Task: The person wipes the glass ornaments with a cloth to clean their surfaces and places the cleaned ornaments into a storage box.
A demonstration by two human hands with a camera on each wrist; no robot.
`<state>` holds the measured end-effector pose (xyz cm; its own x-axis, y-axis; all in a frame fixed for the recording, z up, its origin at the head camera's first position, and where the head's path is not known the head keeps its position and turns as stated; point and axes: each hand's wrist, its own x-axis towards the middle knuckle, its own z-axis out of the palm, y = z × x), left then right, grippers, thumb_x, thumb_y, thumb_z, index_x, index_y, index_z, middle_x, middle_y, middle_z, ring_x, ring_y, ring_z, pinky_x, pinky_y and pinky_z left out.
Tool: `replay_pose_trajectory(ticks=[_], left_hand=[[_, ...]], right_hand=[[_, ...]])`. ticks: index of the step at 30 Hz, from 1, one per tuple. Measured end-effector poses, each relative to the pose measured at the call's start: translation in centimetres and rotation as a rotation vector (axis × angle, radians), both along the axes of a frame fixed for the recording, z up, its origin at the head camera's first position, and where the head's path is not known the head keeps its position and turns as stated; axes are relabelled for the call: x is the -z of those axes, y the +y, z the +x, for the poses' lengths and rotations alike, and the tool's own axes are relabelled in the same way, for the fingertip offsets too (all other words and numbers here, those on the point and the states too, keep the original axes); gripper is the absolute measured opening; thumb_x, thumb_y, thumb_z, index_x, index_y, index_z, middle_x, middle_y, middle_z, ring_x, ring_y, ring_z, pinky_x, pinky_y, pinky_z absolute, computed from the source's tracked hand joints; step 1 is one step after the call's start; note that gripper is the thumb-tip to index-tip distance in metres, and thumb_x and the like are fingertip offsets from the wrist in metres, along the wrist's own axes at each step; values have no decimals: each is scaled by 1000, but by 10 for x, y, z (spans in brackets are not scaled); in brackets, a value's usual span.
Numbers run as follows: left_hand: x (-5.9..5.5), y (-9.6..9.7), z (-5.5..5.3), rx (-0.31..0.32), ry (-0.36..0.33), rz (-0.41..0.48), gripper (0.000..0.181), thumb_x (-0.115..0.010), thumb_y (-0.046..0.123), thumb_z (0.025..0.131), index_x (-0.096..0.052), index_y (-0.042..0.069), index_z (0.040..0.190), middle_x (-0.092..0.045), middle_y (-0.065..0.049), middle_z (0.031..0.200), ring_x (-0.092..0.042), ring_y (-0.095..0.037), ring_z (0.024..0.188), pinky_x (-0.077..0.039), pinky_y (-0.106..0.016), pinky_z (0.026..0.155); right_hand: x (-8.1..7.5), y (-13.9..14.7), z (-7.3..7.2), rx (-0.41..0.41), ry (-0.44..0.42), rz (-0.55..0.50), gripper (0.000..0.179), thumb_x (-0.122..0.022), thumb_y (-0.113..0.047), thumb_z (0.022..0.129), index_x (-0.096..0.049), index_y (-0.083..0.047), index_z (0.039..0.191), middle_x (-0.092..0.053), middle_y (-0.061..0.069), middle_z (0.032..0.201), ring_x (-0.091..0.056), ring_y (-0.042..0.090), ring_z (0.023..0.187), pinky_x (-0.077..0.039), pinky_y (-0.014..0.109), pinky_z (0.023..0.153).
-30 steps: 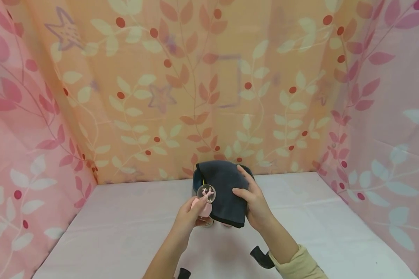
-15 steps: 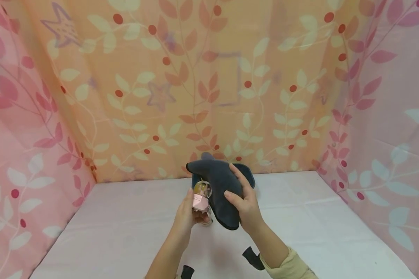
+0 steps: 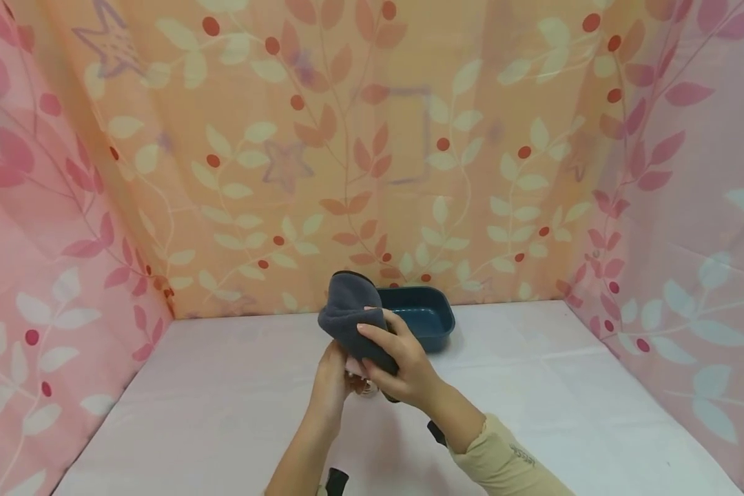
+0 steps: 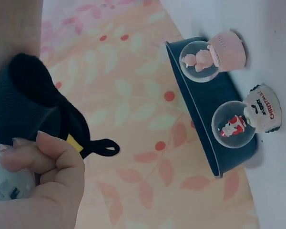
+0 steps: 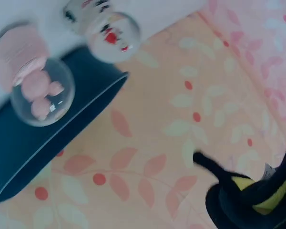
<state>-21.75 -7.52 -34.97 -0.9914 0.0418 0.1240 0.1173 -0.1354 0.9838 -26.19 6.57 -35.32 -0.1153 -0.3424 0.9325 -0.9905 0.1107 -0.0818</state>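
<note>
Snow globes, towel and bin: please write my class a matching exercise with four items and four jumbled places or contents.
Column one:
1. Towel
2. Blue bin
3. Standing pink-based snow globe
4. MERRY CHRISTMAS snow globe

Column two:
A. Behind the two listed globes
B. Red-and-white figure inside
C. Gripped by the right hand
D. Pink figure inside

Pairs: 1-C, 2-A, 3-D, 4-B

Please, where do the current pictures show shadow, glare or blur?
Head: a soft shadow on the white table; left wrist: the cloth looks dark, yet lettering on the Christmas globe is readable; right wrist: the pink snow globe looks slightly blurred, with bright glints on its glass.
</note>
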Motion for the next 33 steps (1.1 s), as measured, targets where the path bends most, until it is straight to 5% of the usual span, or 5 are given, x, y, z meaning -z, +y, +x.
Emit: replay_pose_trajectory(ticks=[6, 10, 18, 24, 33], left_hand=[[6, -3, 1, 20, 99, -62, 41, -31, 37, 105, -46, -1, 102, -51, -3, 74, -45, -12, 56, -41, -25, 54], [12, -5, 1, 74, 199, -65, 38, -29, 29, 107, -44, -5, 104, -50, -4, 74, -43, -10, 56, -39, -23, 53], [15, -3, 0, 113, 282, -118, 35, -32, 25, 106, -45, -8, 105, -50, -5, 73, -45, -11, 56, -41, -23, 51], [18, -3, 0, 133, 173, -70, 37, -32, 30, 106, -48, -4, 104, -55, -5, 73, -53, -13, 57, -47, -25, 57], [12, -9, 6, 239, -152, 333, 44, -29, 48, 104, -43, 7, 115, -51, -3, 88, -44, -12, 67, -38, -26, 67]], right_hand=[[0, -6, 7, 21, -252, -137, 48, -59, 0, 85, -54, -10, 132, -58, 24, 117, -59, 32, 95, -52, 39, 78], [-7, -5, 14, 24, -594, -206, 49, -57, 0, 84, -53, -8, 132, -60, 19, 122, -59, 27, 94, -51, 34, 76], [-29, 6, 11, -196, -1268, -337, 45, -49, -12, 96, -46, -11, 141, -48, 15, 136, -58, 22, 103, -51, 28, 79], [-33, 12, 8, -222, -1464, -331, 45, -44, -17, 98, -43, -10, 143, -46, 12, 138, -56, 20, 107, -49, 27, 85], [-26, 21, 8, -308, -1557, -555, 48, -36, -17, 103, -28, -7, 149, -34, 10, 147, -53, 13, 112, -47, 22, 88]])
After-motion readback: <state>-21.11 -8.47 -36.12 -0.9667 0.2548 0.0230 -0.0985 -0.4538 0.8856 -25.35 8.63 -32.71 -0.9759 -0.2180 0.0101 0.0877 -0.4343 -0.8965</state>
